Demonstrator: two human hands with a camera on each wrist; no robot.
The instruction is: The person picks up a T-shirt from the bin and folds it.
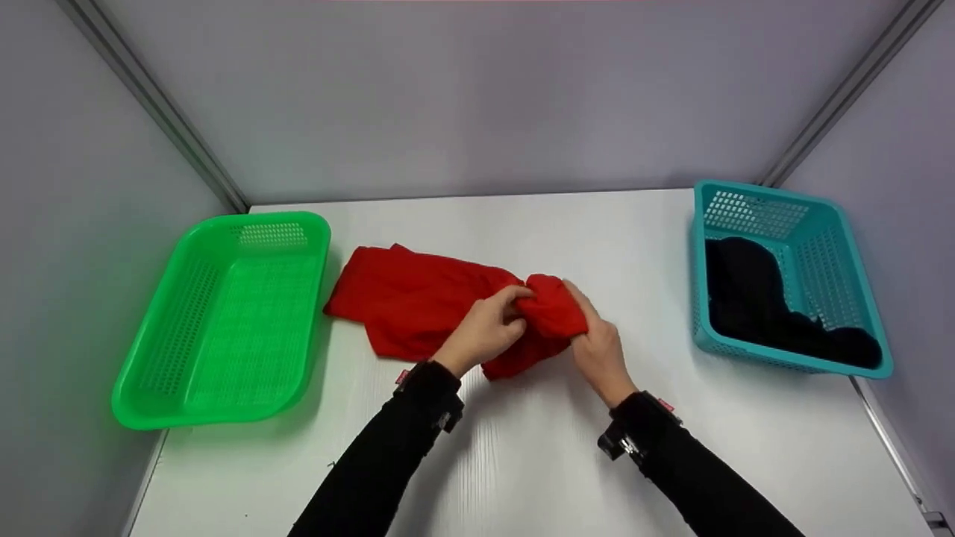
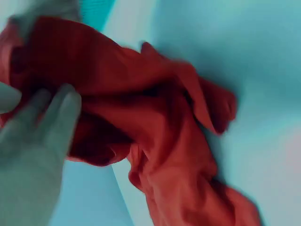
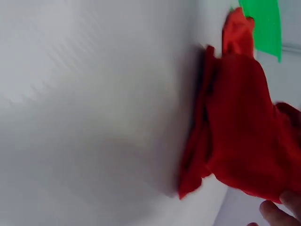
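Observation:
A crumpled red garment point(image 1: 421, 302) lies across the white table, its right end bunched up between the two hands. My left hand point(image 1: 483, 330) reaches over the bunched part, fingers resting on the cloth and thumb apart from them. In the left wrist view, those fingertips point(image 2: 70, 99) lie against dark folds of the red fabric point(image 2: 174, 127). At the garment's right edge, my right hand point(image 1: 599, 350) grips the raised cloth. The right wrist view shows fingertips point(image 3: 275, 212) at the lower edge of the hanging red cloth point(image 3: 240, 122); the rest of that hand is out of frame.
To the left stands a green plastic basket point(image 1: 319, 298) with nothing in it. A blue-green basket point(image 1: 828, 261) at the right holds a black cloth item point(image 1: 746, 291). Grey-white panels point(image 1: 477, 97) enclose the table at the back and both sides.

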